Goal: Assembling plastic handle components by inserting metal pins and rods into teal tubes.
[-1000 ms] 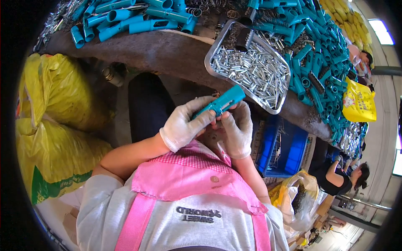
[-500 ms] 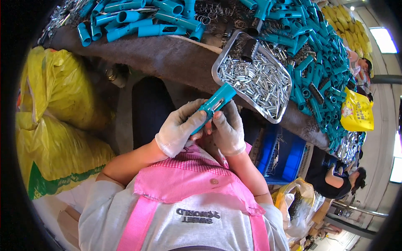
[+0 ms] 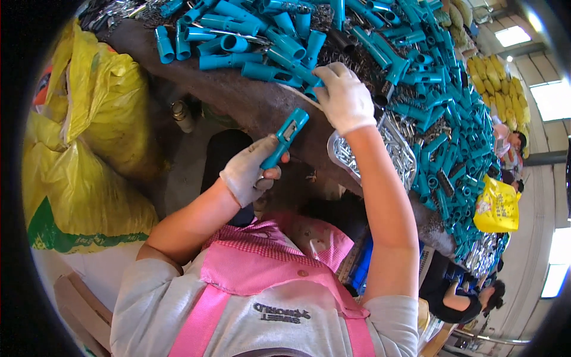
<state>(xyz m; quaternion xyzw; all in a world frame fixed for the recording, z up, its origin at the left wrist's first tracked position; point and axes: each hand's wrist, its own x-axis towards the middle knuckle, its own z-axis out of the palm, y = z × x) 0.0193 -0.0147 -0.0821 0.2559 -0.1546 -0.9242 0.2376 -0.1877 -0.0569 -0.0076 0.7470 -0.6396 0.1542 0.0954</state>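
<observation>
A teal plastic handle (image 3: 285, 138) is gripped at its lower end by the gloved left hand (image 3: 248, 172), tilted up and to the right, with a slot with a bit of metal shown near its top end. Farther off, a big pile of the same teal parts (image 3: 380, 53) is spread across the table, and the gloved right hand (image 3: 345, 98) is laid on its near edge.

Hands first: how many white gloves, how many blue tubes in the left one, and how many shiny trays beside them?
White gloves: 2, on left hand and right hand
Teal tube held: 1
Metal tray: 1
Total: 4
</observation>
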